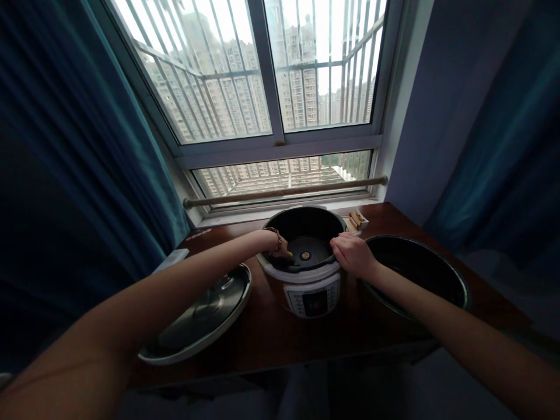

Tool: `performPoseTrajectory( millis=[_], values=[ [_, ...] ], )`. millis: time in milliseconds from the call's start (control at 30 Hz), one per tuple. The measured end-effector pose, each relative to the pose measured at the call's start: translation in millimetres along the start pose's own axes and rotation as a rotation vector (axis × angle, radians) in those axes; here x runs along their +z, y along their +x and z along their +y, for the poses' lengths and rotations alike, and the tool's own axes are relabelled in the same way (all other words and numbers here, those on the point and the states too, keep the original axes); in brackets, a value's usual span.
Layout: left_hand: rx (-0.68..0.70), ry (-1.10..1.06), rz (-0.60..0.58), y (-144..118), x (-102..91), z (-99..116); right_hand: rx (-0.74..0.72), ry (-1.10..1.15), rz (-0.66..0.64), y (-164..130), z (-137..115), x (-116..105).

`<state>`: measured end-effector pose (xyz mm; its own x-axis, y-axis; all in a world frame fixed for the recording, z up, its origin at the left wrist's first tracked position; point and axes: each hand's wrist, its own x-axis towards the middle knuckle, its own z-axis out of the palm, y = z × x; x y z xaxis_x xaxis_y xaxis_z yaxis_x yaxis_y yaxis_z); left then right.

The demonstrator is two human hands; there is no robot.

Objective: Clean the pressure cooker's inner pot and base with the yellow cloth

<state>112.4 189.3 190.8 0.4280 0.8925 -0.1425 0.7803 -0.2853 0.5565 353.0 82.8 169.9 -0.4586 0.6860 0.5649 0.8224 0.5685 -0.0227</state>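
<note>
An open electric pressure cooker (311, 291) stands on a dark wooden table (271, 338) below a window. My left hand (280, 248) reaches inside the cooker's left side, fingers closed on something small and yellow that I cannot identify. A bracelet sits on that wrist. My right hand (352, 254) grips the cooker's right rim. The cooker's bare heating plate (306, 255) shows at the bottom. The dark inner pot (420, 274) stands on the table just to the right of the cooker, beside my right forearm.
The cooker's metal lid (201, 318) lies upside down at the table's left front. A small box of sticks (357, 220) sits behind the cooker. A wooden rod (284, 192) runs along the window sill. Blue curtains (87, 146) hang on both sides.
</note>
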Motion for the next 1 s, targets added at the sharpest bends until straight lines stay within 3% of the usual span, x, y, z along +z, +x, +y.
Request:
performPoseTrajectory(
  millis=[233,367,467,600,800,1000],
  values=[
    [-0.084,-0.080,-0.294,-39,-22.9,30,0.034,0.041,0.017,-2,-2,2],
    [0.171,-0.257,-0.452,-77,-19.6,49,0.050,0.074,0.032,-3,-3,4],
    [0.417,-0.107,-0.331,-99,-12.8,51,0.055,0.096,0.047,-4,-4,5],
    [0.542,0.171,-0.171,-109,-18.1,36,0.053,0.123,0.088,-5,-4,7],
    [0.535,0.617,-0.098,-99,-54.4,7,0.033,0.137,0.124,-6,-4,9],
    [0.467,0.833,-0.073,-57,-75.0,-16,0.044,0.169,0.155,-6,-4,13]
  ],
)
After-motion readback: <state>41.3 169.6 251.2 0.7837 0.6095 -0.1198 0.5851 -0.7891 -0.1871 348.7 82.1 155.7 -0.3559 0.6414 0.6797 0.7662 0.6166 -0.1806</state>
